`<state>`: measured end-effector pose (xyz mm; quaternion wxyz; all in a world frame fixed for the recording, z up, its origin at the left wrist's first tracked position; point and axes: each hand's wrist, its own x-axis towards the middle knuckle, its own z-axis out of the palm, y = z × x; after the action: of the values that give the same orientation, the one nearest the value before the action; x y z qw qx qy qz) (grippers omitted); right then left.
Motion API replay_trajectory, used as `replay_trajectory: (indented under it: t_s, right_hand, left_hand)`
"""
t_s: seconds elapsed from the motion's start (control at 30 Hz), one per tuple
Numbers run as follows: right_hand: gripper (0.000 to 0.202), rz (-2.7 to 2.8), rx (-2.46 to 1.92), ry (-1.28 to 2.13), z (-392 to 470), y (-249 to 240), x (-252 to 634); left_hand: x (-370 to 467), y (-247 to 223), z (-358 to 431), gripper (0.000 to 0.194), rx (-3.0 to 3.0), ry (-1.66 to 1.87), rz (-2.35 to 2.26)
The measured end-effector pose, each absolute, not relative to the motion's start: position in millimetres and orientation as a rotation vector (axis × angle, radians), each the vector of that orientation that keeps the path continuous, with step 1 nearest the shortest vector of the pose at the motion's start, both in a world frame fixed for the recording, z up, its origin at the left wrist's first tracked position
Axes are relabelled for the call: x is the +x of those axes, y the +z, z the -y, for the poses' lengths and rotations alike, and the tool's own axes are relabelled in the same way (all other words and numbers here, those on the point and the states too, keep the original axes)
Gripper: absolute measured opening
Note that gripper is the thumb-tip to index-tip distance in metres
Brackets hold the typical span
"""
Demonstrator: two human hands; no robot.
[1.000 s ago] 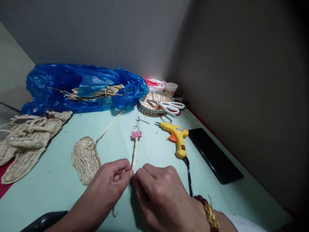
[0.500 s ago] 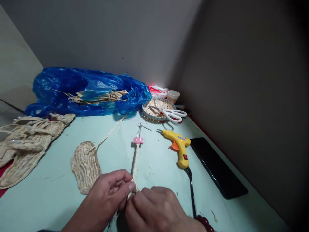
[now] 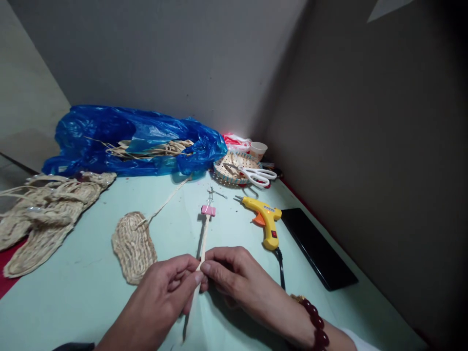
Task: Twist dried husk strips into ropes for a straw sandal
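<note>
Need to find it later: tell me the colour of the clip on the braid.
Pink, with silver wire handles; the clip shows in the head view.

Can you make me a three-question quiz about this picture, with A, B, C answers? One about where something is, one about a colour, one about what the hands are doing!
1. Where do the scissors lie?
A. on the woven tray
B. on the phone
C. in the bag

2. What colour is the clip on the braid?
A. green
B. pink
C. black

3. What do the left hand and right hand do?
A. rest flat
B. hold the glue gun
C. pinch the braid

Answers: 1 A, they rest across its rim. 2 B, it shows pink. 3 C, the fingers of both hands meet on it.
</note>
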<state>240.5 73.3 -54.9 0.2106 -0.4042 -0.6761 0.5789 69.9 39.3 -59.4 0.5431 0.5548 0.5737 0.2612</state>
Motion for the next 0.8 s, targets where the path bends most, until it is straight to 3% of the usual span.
replay_trajectory:
  t_s: [0.3,0.47,0.63,0.8]
  right_hand:
    - [0.021,1.954,-1.289,1.218,-62,-51,237]
    - [0.019,2.009,-1.257,1.014,-58,-54,235]
    - [0.032,1.838,-1.136,1.334,-61,-57,236]
    - [0.025,1.567,-0.996,1.685,-65,-57,235]
  left_hand:
    - [67,-60,-30,0.038,1.719,0.501,-1.574]
    - [73,-67,-21,0.034,1.957,0.691,-1.597]
    - [77,-79,-17,0.029,2.296,0.809,-1.443]
    - [71,-94,-18,0.024,2.589,0.741,-1.338]
